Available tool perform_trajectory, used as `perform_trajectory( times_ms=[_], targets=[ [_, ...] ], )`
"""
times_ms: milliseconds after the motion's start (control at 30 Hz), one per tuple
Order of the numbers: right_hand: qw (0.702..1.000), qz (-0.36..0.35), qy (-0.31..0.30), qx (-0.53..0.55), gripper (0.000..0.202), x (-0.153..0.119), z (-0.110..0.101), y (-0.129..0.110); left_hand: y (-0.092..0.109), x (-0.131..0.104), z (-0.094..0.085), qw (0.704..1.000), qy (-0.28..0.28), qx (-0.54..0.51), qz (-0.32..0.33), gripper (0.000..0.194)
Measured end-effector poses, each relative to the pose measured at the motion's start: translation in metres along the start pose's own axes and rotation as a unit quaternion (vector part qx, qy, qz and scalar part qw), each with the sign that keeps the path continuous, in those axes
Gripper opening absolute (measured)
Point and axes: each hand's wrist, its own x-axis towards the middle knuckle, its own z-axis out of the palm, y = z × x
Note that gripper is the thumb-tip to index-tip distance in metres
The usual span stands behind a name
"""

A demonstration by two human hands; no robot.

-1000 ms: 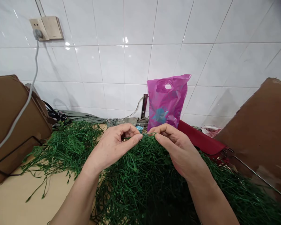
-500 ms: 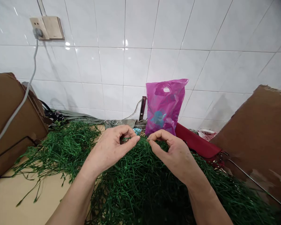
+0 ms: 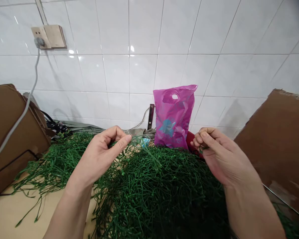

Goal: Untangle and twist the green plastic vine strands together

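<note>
My left hand (image 3: 102,154) is closed in a pinch, thumb against forefinger, above the left side of a big heap of thin dark-green plastic-looking stems (image 3: 142,186). A green stem (image 3: 151,153) trails to the right from its fingertips, blurred by motion. Over the heap's right side, my right hand (image 3: 218,154) has its fingers curled together. A bit of green shows below those fingers, but what they hold is mostly hidden. Small bud-like ends show on some stems. Another heap of stems (image 3: 57,162) spreads out left of my left hand.
A purple plastic bag (image 3: 173,116) stands against the tiled wall, beside a small clear cup (image 3: 145,141) with blue-and-white contents. Cardboard boxes flank both sides, left (image 3: 12,129) and right (image 3: 276,146). A grey cable (image 3: 27,104) hangs from the socket. Something red (image 3: 191,137) is partly hidden.
My hands were nearly touching at the fingertips over the heap. They have parted, the right hand swinging well to the right and the left hand moving a little left. My view has shifted slightly.
</note>
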Motion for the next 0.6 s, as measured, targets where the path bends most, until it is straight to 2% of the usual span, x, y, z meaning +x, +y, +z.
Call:
perform_trajectory(
  times_ms=[67,133,200,300,467,600],
  targets=[
    [0.992,0.001,-0.049,-0.117,0.026,-0.004,-0.003,-0.006,0.0,0.0,0.0,1.0,0.014,-0.002,-0.003,0.029],
    [0.973,0.005,-0.103,-0.207,0.025,-0.013,0.004,-0.013,0.0,0.001,0.006,1.0,0.001,-0.009,-0.008,0.029],
    [0.964,-0.002,-0.104,-0.243,0.027,-0.021,0.015,-0.018,0.0,0.001,0.012,1.0,-0.014,-0.007,-0.014,0.03],
    [0.969,-0.014,-0.097,-0.226,0.029,-0.029,0.033,-0.021,0.0,0.0,0.021,0.999,-0.027,0.011,-0.02,0.029],
    [0.977,0.01,-0.195,-0.089,0.031,-0.032,0.049,-0.013,-0.001,-0.003,0.031,0.998,-0.056,0.014,-0.01,0.028],
    [0.971,-0.005,-0.225,-0.081,0.018,-0.031,0.051,-0.006,0.0,-0.003,0.031,0.998,-0.058,0.014,-0.002,0.029]
  ],
)
